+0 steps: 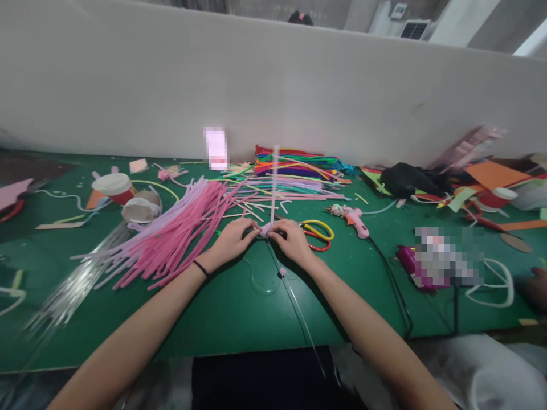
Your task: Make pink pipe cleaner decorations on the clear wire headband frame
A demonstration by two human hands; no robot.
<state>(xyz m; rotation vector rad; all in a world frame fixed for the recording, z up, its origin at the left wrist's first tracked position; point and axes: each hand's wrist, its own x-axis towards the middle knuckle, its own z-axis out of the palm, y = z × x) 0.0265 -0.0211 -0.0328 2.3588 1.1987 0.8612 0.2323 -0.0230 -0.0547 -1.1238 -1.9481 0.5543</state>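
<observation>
Viewed remotely, I see the left hand (233, 238) and right hand (294, 242), close together, both pinching a small lilac fuzzy piece (265, 229) above the green tabletop (192, 327), probably to steady the slender pale-pink upright strip (274, 182) over it.

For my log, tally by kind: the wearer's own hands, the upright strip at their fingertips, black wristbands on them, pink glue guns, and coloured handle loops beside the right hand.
Own hands (left hand, right hand): 2
Pale pink strip: 1
Black wristband: 1
Pink glue gun: 1
Yellow handle loop: 1
Red handle loop: 1
Total: 7
</observation>
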